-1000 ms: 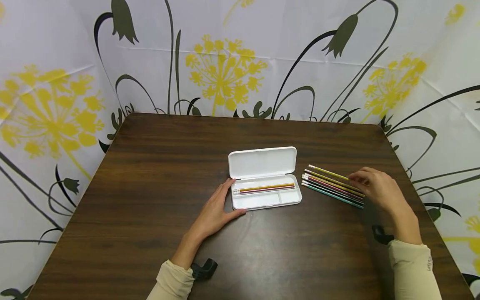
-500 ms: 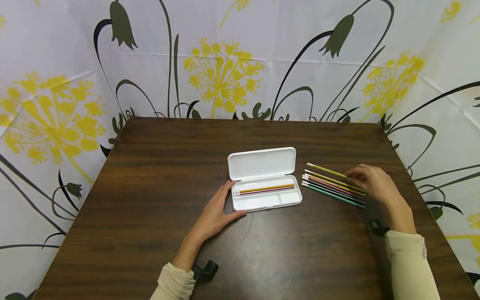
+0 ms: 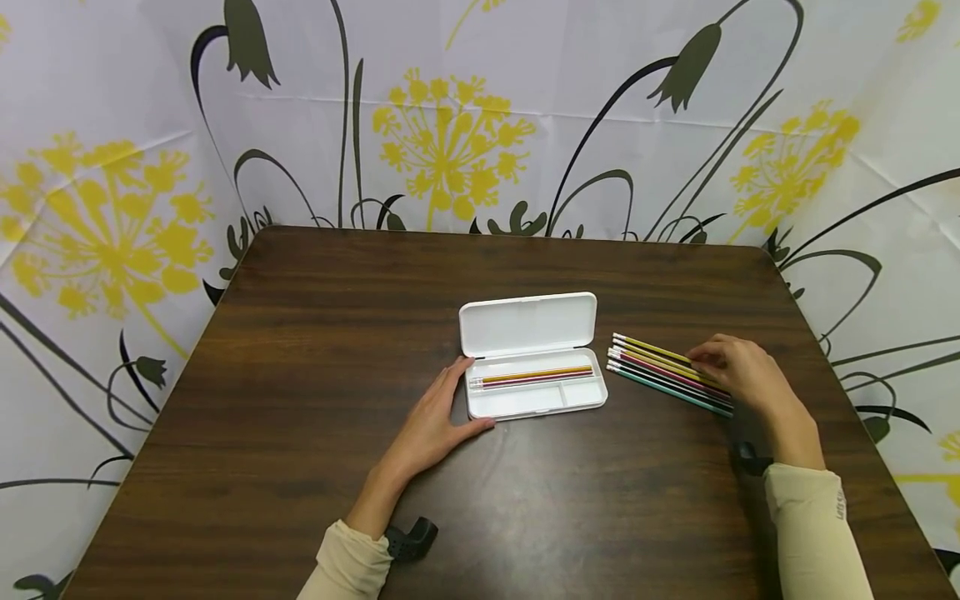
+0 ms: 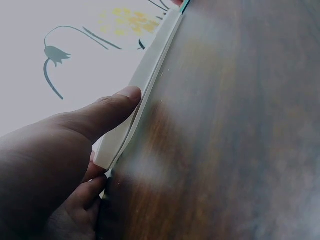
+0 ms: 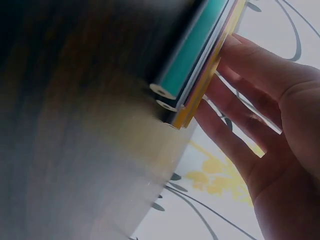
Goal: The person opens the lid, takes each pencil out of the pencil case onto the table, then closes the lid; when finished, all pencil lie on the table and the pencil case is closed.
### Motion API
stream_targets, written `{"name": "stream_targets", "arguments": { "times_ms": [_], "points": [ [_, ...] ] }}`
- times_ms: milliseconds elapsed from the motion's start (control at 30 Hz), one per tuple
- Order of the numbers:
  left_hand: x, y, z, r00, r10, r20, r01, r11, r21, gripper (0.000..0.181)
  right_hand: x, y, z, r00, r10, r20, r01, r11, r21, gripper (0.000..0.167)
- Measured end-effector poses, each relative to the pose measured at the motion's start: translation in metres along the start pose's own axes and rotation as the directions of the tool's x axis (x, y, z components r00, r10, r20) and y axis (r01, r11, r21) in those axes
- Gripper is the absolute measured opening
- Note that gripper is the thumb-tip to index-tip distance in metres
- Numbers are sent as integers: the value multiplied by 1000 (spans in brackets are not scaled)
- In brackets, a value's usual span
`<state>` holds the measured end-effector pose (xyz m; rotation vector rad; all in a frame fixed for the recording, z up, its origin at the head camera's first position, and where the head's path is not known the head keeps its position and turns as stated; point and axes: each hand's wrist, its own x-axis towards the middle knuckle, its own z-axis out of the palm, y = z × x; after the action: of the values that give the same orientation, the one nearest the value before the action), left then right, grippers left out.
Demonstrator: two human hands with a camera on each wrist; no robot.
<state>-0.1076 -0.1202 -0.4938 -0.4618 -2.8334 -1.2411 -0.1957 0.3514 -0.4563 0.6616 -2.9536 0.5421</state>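
Right hand (image 3: 742, 372): narrow pinch, thumb and fingertips on the yellow pencil (image 3: 651, 347) at the far edge of the loose row. Right wrist view: thumb lies along the side of the yellow barrel, remaining fingers extended behind it.

Adjoining: the rest of the row, lying close together on the table to the right of the case; colours yellow, dark red, black, and 1 teal pencil (image 5: 195, 50) on the near edge. White ends point toward the case. Exact count not resolved.

Left hand (image 3: 423, 429): grips the left end of the white pencil case (image 3: 517, 407), thumb on the near wall, fingers at the far left corner.

Case: lid (image 3: 528, 325) tipped back on the far side. Inside, at least 2 pencils (image 3: 536, 377), orange-yellow and dark red, lie lengthwise. A short divider stands at right in the near part.

Outward: 2 pale sleeves (image 3: 817, 529), a black device at each wrist, dark wood table (image 3: 315, 358), white backdrop (image 3: 585, 50) printed with yellow and grey-green flowers.
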Motion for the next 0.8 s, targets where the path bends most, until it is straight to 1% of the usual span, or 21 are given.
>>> {"name": "stream_targets", "arguments": {
  "times_ms": [100, 200, 333, 433, 533, 633, 700, 800],
  "points": [
    [1, 1, -1, 1000, 3, -2, -3, 1000, 0, 93, 0, -2, -3, 1000, 12, 14, -12, 1000, -8, 17],
    [2, 1, -2, 1000, 6, 3, -6, 1000, 5, 93, -1, -8, -8, 1000, 18, 21, -17, 999, -43, 16],
    [2, 1, -5, 1000, 6, 0, -6, 1000, 13, 93, 6, -31, -17, 1000, -22, -12, 21, 997, -76, 17],
    [1, 1, -6, 1000, 4, -10, -4, 1000, 12, 93, 20, -56, -16, 996, -83, -23, 81, 994, -68, 17],
    [1, 1, -7, 1000, -1, -7, 2, 1000, 10, 93, 38, -81, -5, 986, -166, -27, 165, 985, -48, 17],
    [1, 1, -6, 1000, -8, -1, 8, 1000, 10, 94, 53, -107, 11, 971, -239, -26, 238, 971, -28, 17],
    [1, 1, -5, 1000, -17, 7, 17, 1000, 10, 94, 60, -124, 22, 960, -278, -7, 278, 960, -12, 17],
    [0, 2, -3, 1000, -24, 14, 24, 1000, 8, 94, 69, -147, 34, 949, -314, 40, 314, 949, 14, 18]
  ]
}}
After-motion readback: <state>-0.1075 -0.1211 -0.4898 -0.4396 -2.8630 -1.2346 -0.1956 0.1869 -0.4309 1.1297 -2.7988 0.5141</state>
